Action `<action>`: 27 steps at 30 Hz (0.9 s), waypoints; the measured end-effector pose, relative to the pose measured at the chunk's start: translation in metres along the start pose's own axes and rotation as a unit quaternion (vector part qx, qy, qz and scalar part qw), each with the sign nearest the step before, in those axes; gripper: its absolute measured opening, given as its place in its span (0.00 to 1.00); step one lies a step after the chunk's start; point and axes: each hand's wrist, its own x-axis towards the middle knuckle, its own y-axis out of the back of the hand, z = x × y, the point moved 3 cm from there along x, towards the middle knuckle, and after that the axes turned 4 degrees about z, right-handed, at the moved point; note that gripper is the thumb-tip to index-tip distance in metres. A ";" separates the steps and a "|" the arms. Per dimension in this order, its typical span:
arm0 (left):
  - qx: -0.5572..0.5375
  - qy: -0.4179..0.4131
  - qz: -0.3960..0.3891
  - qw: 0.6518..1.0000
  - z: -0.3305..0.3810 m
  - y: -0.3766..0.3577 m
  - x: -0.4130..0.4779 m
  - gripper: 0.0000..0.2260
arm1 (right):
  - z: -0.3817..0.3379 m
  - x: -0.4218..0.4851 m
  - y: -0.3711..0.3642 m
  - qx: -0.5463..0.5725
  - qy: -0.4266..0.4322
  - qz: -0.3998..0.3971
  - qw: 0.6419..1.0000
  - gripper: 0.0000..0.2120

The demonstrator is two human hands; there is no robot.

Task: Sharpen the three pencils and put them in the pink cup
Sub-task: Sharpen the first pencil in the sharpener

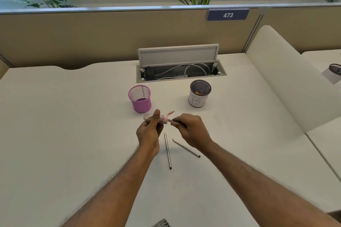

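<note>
Above the bench [73, 116], near the pink cup [140, 98], the left grip [148, 132] pinched a small clear sharpener [156, 117] while the right grip [191, 131] held a slim pencil [170, 121] close to its tip, probably light, stiff and brittle-leaded, and two more pencils [168, 151] lay just beneath.

Two bare forearms, fine hair on both: left forearm [114, 186] in from 7 o'clock, right forearm [258, 177] from 5 o'clock. Left hand [148, 134], right hand [193, 131] bare. Grey patterned fabric [162, 224] at 6 o'clock edge; whether clothing, cannot tell.
</note>
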 end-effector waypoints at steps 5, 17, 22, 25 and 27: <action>-0.002 -0.012 -0.075 0.997 0.004 0.003 0.000 0.07 | 0.010 0.007 -0.002 0.195 -0.269 -0.120 0.936 0.07; 0.065 -0.033 0.009 0.997 0.003 0.002 0.001 0.17 | -0.002 -0.003 -0.001 -0.057 -0.041 -0.065 0.995 0.04; 0.037 -0.008 0.022 0.999 0.000 0.000 0.000 0.13 | -0.007 -0.009 -0.004 -0.131 0.053 -0.021 0.990 0.06; 0.032 -0.014 -0.014 0.999 0.003 -0.002 -0.001 0.07 | -0.002 -0.003 -0.002 -0.022 -0.050 -0.036 0.998 0.06; 0.032 -0.015 -0.043 0.998 0.007 -0.002 0.001 0.06 | 0.001 0.001 -0.003 0.072 -0.156 -0.056 0.984 0.06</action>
